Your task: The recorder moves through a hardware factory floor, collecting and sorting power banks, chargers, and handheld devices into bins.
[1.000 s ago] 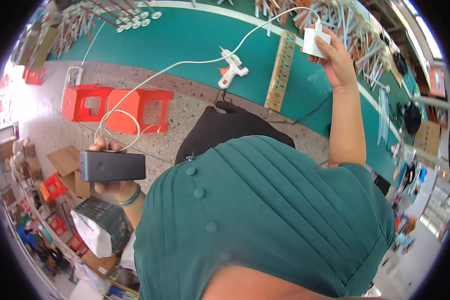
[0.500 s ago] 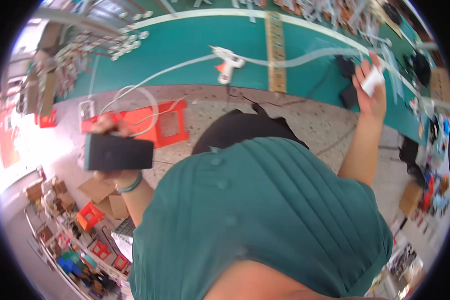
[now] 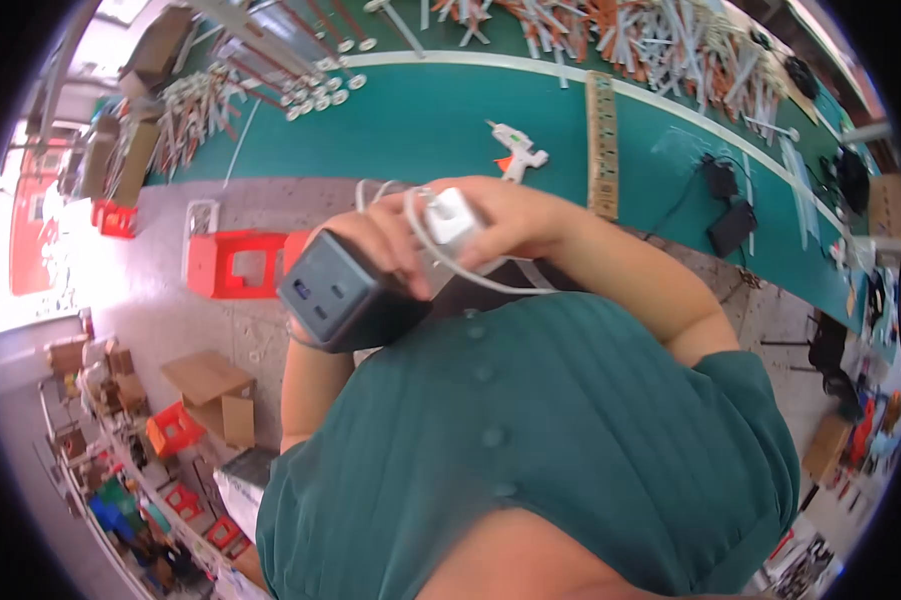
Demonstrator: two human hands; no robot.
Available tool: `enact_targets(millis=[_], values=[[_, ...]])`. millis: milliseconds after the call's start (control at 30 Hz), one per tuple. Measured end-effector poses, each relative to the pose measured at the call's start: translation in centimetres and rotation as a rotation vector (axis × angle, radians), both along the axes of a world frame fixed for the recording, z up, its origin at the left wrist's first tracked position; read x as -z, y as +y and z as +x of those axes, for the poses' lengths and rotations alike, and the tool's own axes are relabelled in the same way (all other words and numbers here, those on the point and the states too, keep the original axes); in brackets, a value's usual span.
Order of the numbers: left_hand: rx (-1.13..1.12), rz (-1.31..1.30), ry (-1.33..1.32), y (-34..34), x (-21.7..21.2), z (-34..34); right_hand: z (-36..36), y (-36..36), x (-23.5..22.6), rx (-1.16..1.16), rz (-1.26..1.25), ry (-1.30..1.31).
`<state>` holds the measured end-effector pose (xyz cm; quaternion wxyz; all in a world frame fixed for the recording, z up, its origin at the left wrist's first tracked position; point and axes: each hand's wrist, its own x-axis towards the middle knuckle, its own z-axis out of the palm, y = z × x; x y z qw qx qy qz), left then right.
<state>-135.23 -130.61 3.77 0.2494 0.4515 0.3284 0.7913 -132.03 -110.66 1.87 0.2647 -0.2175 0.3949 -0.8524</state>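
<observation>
My left hand (image 3: 375, 245) grips a dark grey box-shaped power unit (image 3: 335, 295) with sockets on its end, held up in front of my green shirt. My right hand (image 3: 515, 215) holds a white plug adapter (image 3: 453, 225) right beside the grey unit. A white cable (image 3: 440, 262) loops from the adapter over my left fingers. The two hands touch above my chest.
A long green workbench (image 3: 440, 125) runs across the top with a white glue gun (image 3: 515, 152), a wooden ruler strip (image 3: 601, 140), black adapters (image 3: 730, 225) and piles of sticks (image 3: 650, 40). Red plastic stools (image 3: 235, 265) stand on the floor; cardboard boxes (image 3: 210, 385) lie lower left.
My right hand came down from the far right with the white adapter and met my left hand. The grey unit rose toward the middle, and the view tilted.
</observation>
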Motion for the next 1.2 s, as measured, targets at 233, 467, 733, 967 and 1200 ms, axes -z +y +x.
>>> enact_targets(millis=[233, 467, 733, 967, 1200], values=[[-0.106, -0.043, -0.259, -3.0, 2.1, 0.0, -0.8, -2.6, 2.0, 0.075, -0.175, -0.126], [-0.179, -0.537, -0.208, -7.7, 2.9, -1.4, 3.0, 6.0, 1.0, 0.045, -0.365, -0.041], [-0.172, -0.593, -0.201, -10.5, 4.8, -5.7, 9.4, 15.0, -5.4, 0.045, 0.767, 0.195], [-0.112, -0.492, -0.061, -10.5, 4.4, -8.9, 16.6, 18.9, -7.9, 0.307, 0.877, -0.119], [-0.165, -0.376, -0.076, -11.9, 5.7, -11.3, 22.5, 23.8, -11.5, 0.764, 1.223, -0.129]])
